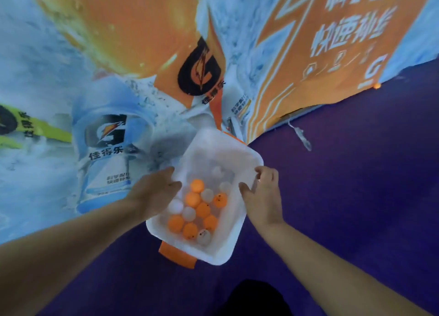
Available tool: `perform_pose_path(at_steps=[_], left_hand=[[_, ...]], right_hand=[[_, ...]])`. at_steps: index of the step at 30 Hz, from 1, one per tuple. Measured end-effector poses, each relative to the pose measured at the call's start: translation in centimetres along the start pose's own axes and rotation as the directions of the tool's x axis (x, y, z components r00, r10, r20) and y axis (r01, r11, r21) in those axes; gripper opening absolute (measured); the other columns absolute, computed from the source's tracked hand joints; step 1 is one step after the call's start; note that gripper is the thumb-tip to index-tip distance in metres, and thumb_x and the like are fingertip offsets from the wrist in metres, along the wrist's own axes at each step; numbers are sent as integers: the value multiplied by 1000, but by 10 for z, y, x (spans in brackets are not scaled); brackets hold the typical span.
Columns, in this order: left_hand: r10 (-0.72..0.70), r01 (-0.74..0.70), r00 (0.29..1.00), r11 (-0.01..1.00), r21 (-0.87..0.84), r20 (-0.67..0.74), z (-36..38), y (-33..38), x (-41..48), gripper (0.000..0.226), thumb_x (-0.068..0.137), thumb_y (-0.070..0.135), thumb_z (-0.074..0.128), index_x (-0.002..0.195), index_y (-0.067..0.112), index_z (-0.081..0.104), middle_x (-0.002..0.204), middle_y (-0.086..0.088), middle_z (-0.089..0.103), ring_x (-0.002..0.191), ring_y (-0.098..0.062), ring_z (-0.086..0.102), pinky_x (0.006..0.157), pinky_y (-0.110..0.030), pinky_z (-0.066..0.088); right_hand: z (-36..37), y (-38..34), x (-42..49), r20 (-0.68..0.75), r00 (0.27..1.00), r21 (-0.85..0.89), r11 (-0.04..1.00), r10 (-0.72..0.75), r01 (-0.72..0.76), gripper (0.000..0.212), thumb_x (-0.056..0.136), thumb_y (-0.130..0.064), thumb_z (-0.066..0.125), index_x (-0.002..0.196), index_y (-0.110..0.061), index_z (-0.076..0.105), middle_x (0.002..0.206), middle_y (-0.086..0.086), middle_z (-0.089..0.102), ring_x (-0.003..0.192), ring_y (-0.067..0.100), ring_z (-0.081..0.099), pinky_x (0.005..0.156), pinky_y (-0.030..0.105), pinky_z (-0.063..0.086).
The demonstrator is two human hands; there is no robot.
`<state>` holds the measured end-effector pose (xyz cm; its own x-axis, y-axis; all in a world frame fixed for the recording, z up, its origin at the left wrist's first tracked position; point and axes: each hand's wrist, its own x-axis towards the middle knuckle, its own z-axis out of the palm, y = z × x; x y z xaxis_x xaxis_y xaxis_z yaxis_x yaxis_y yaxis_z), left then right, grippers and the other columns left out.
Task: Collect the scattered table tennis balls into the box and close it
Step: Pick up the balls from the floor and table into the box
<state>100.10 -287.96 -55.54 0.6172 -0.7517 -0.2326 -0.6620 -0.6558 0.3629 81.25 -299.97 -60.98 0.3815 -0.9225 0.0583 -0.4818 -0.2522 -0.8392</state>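
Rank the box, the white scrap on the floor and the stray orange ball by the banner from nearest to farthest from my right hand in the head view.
1. box: touching; the right hand grips its right rim.
2. white scrap: on the purple floor, beyond the hand to the right.
3. stray orange ball: farthest, at the foot of the banner, far right.
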Motion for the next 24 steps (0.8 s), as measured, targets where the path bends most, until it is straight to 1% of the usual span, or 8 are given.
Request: perform_pose_path(at_steps=[3,6,10,14,16,18,21,24], left_hand=[[104,-104,995,994,32,6,-8,69,31,30,91,32,42,115,17,50,114,-7,60,101,-29,55,85,-39,45],[232,-234,972,971,55,37,0,128,64,31,93,30,41,117,11,47,117,-13,59,105,-31,54,88,-41,44],[353,-362,927,930,63,125,28,177,109,36,95,32,42,120,6,43,102,-14,57,96,-34,57,75,-40,43],[455,-421,840,890,-174,295,81,201,168,33,96,43,39,85,14,52,76,-3,54,72,-22,54,68,-38,42],[461,-411,830,886,-214,315,112,201,202,31,97,41,37,92,18,58,86,-3,63,80,-22,60,75,-42,49],[446,-444,833,892,-87,329,145,194,239,25,98,28,40,111,19,58,106,-6,65,92,-24,62,77,-40,49],[407,-483,806,872,78,430,200,172,289,30,97,16,40,122,20,54,119,-8,62,101,-27,59,81,-38,49],[404,-519,762,848,105,506,253,154,318,36,96,14,41,130,22,52,131,-8,55,111,-28,56,89,-39,47]], right_hand=[[-45,4,12,-182,966,141,977,185,-160,35,84,-20,62,111,-19,40,110,-7,41,79,12,53,62,29,44],[-70,16,31,-168,890,325,876,423,-355,26,82,-17,58,102,-21,42,91,-5,56,74,12,58,61,34,50],[-88,50,55,-195,802,329,808,564,-488,12,81,-15,55,92,-16,50,83,-1,59,71,15,58,57,30,48],[-99,99,78,-299,706,303,765,642,-568,9,84,-16,53,92,-16,52,82,-2,58,70,13,56,51,25,40],[-102,126,86,-334,651,271,731,682,-626,8,85,-15,52,93,-14,51,82,0,58,69,14,55,50,25,39],[-103,154,94,-354,595,233,684,722,-691,7,85,-15,51,92,-13,51,83,3,58,70,17,55,51,26,39],[-97,192,107,-361,524,188,611,771,-769,5,83,-15,51,88,-12,50,81,4,58,69,20,55,53,28,40],[-88,222,119,-361,487,140,563,795,-814,5,84,-17,52,86,-13,50,80,3,57,70,20,56,56,31,44]])
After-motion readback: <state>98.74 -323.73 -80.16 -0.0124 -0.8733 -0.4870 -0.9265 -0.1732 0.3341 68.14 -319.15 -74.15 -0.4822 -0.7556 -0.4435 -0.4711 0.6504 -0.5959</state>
